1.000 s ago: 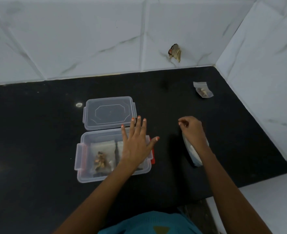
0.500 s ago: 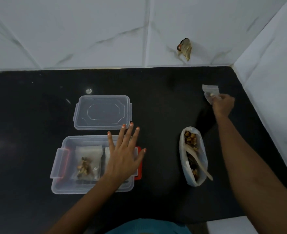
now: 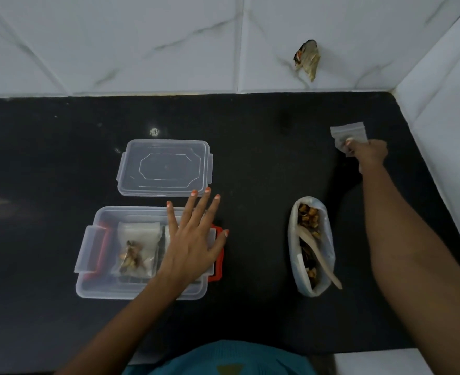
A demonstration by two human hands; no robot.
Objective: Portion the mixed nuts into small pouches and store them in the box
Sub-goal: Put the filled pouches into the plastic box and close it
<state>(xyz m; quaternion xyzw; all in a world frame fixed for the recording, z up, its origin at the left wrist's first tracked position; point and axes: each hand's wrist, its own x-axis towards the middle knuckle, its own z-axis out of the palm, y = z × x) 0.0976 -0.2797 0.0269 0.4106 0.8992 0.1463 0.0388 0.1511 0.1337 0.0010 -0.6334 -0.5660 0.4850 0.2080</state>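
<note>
Teal garment [image 3: 223, 358] at near edge. Clear rectangular plastic box [image 3: 131, 292] with red clips sat on glossy black counter [image 3: 264, 158], long axis left-right. Left hand [image 3: 191, 239], fingers spread flat, covered the box's right half; a filled clear pouch [image 3: 136, 250] showed in the left half. To the right, a soft white bag of mixed nuts [image 3: 311, 290] lay open, long axis near-far, pale spoon [image 3: 322, 262] inside, handle pointing near-right. Clear lid [image 3: 166, 166] lay just behind the box. Far right, right hand [image 3: 371, 154] pinched a small flat pouch [image 3: 349, 132]. Crumpled wrapper [image 3: 308, 59] on the marbled tile wall [image 3: 142, 36].
</note>
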